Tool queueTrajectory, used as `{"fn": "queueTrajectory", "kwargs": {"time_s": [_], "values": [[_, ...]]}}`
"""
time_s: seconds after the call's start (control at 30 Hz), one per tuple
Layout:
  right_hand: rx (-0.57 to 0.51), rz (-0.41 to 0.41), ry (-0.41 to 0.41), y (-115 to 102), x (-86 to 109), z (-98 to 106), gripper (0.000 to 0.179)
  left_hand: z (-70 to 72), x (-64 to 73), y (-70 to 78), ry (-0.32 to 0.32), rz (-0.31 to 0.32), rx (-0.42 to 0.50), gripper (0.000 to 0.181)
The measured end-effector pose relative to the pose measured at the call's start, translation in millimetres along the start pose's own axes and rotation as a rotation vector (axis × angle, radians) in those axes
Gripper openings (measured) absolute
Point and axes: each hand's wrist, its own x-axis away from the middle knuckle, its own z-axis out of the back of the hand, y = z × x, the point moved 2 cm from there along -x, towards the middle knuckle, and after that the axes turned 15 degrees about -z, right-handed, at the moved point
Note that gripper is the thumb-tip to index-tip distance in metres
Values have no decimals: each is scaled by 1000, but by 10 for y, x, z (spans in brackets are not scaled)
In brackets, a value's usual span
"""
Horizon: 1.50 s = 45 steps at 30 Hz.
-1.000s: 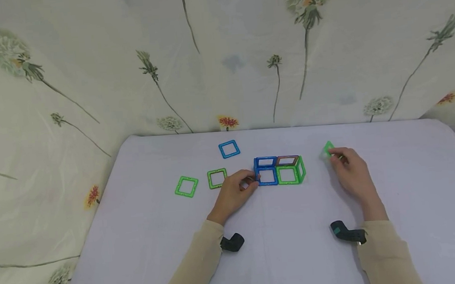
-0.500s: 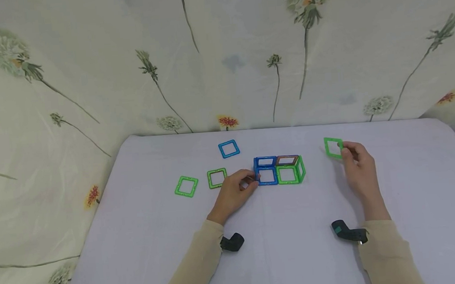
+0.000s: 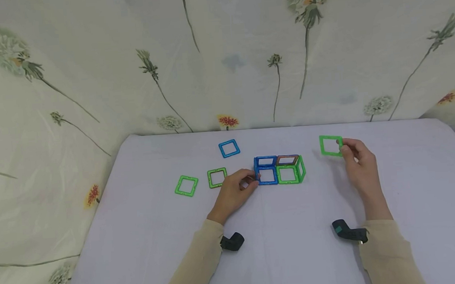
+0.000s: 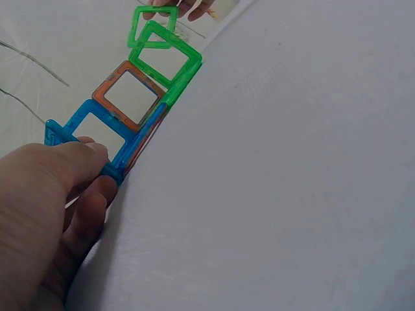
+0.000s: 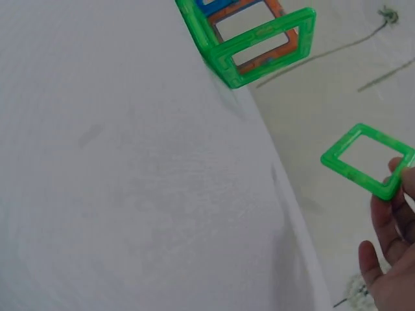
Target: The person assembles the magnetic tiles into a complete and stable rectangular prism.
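Note:
My left hand pinches the blue upright end of a joined group of square magnetic tiles. In the group, blue and green tiles lie in front. Behind them stand a blue tile and an orange-brown tile, and an upright green tile forms the right end. My right hand pinches a separate green square magnetic tile by its right edge. That tile is raised, apart from the group and to its right.
Left of the group, two loose green tiles, a nearer one and a farther-left one, lie on the white table. A loose blue tile lies behind them. Patterned cloth rises along the table's back edge.
The right hand has lifted the green tile and turned it from nearly edge-on to face the head camera. That hand shifted slightly right and up. My left hand and the tile group stay put.

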Motion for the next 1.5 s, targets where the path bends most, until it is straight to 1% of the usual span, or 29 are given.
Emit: {"fn": "queueTrajectory", "kwargs": {"time_s": [0.07,0.27,0.5,0.63,0.83,0.93,1.03,1.1,1.3,1.5], "values": [[-10,25,6,-29,12,11,40,-1,-2,-1,-1,2,-3,22],[-59,144,45,-128,60,51,33,-4,-6,-1,-1,3,-10,21],[-139,270,36,-252,119,85,27,-2,-4,3,-1,-4,-15,21],[-175,313,26,-296,138,92,26,1,-5,7,-2,-3,-16,21],[-199,355,14,-361,183,92,25,-1,-3,6,-8,5,-9,22],[-222,402,-1,-400,212,88,24,-4,-1,3,-8,1,-6,22],[-223,445,-13,-440,243,77,24,-1,0,1,-6,-5,-5,22],[-205,458,-14,-470,270,64,24,2,1,-2,-4,-6,-3,22],[-145,457,-24,-523,333,14,24,2,-3,-11,-8,-4,1,23],[-120,479,-54,-539,361,-32,24,4,-2,-5,-5,-19,3,23]]}}
